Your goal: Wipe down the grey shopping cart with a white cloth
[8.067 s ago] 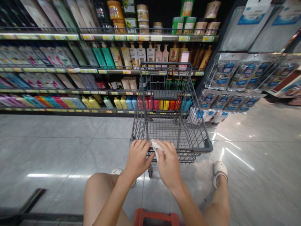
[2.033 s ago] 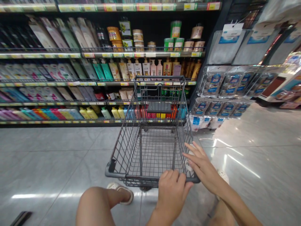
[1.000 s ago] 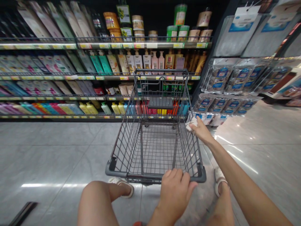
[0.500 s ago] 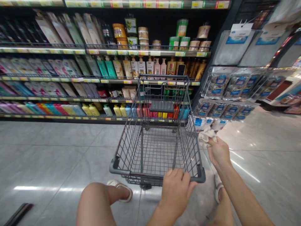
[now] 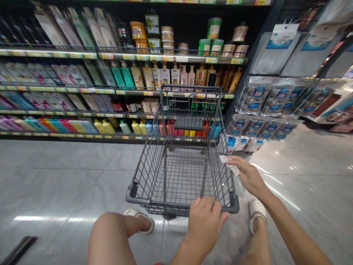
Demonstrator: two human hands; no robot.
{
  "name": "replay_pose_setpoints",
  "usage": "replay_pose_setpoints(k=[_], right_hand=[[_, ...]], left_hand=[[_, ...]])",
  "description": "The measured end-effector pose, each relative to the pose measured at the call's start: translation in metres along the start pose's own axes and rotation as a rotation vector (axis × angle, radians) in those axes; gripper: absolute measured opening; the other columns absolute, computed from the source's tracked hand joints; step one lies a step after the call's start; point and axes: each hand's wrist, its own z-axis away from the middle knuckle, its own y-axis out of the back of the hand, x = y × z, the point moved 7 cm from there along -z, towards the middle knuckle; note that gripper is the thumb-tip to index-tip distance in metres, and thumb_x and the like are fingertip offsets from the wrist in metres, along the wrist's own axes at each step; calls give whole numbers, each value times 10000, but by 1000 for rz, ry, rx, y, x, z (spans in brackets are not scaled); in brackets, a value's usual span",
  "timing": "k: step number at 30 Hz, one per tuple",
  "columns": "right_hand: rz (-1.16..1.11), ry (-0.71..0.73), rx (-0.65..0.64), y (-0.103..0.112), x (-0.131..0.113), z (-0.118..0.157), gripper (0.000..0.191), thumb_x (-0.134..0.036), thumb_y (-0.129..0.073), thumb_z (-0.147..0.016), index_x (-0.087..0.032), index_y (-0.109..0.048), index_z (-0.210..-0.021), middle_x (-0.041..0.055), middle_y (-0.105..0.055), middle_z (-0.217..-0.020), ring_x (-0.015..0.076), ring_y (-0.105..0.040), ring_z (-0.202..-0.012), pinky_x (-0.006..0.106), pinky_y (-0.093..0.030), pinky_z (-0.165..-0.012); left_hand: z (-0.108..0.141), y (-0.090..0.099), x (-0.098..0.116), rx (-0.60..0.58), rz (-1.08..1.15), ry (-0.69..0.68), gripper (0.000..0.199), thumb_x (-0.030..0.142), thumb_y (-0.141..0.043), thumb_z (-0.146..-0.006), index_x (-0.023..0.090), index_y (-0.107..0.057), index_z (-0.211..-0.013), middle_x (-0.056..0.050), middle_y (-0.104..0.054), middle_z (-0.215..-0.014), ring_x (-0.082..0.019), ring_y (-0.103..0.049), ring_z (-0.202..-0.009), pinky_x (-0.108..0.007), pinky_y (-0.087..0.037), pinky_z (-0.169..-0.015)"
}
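Note:
A dark grey wire shopping cart [image 5: 138, 164] stands in front of me, its basket holding nothing that I can see. My left hand [image 5: 205, 221] is closed over the near rim, right of the middle. Beside the cart's right wall, my right hand [image 5: 249, 176] pinches a crumpled white tissue [image 5: 234, 168] between thumb and fingers. The tissue lies against or right next to the upper right side of the wire; I cannot tell if it touches.
Shelves of bottles and jars [image 5: 165, 59] run across the back. Packaged scrubbers [image 5: 256, 97] hang at the right, close to the cart. My knee [image 5: 107, 235] and white clogs [image 5: 257, 213] are near the cart. A dark bar [image 5: 20, 250] lies at lower left.
My right hand has moved left with the tissue, in toward the cart's right wall. My left hand keeps its hold on the near rim. The view has shifted slightly.

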Motion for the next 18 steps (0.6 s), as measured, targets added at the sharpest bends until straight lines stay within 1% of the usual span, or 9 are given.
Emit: replay_pose_setpoints(k=[3,5,8,10,12,15,18], right_hand=[[41,1,55,2,8,-22,422,-50,-374,-790,-218,-652,-1060,92,-660,-1120,201,-601,-1079,432,-493,-923],[50,-7,78,0,8,-32,402,-62,-409,-790,-203,-642,-1086,112,-636,-1159,226,-566,-1123,475,-459,-968],[50,2,26,-14,1,-37,365,-49,-440,-732,-201,-675,-966,99,-655,-1108,243,-562,-1109,513,-434,-1000],[48,0,-23,-23,-5,-31,371,-27,-430,-689,-204,-682,-895,82,-673,-1049,240,-565,-1099,522,-423,-1020],[48,-17,-53,-27,-13,-21,401,-10,-415,-667,-204,-681,-895,73,-676,-1023,234,-554,-1122,522,-412,-1043],[45,-50,-73,-23,-30,-1,428,-3,-404,-681,-203,-677,-942,71,-669,-1013,230,-536,-1157,508,-418,-1050],[19,-90,-77,-15,-51,19,441,2,-391,-724,-202,-667,-1000,74,-666,-1034,224,-524,-1177,490,-431,-1047]], left_hand=[[0,-1,0,8,3,-9,320,452,-386,-934,228,-482,-727,23,-543,-678,-172,-486,-644,-320,-285,-628],[-1,-1,0,17,2,-21,337,456,-361,-940,227,-481,-723,23,-536,-667,-171,-484,-637,-319,-281,-623],[-4,-1,0,29,-6,-36,353,456,-336,-946,227,-482,-720,21,-532,-657,-172,-481,-633,-319,-277,-622],[-6,-3,0,26,-19,-40,353,443,-325,-951,227,-487,-724,19,-533,-656,-174,-481,-634,-321,-279,-628],[-7,-6,0,22,-34,-43,351,431,-316,-955,227,-496,-733,13,-535,-660,-178,-483,-641,-324,-282,-633],[-9,-9,0,20,-54,-51,348,423,-322,-955,226,-499,-730,7,-538,-662,-183,-486,-645,-328,-288,-631],[-12,-11,0,-5,-75,-79,308,410,-384,-943,223,-504,-731,6,-546,-662,-184,-504,-649,-328,-307,-622]])
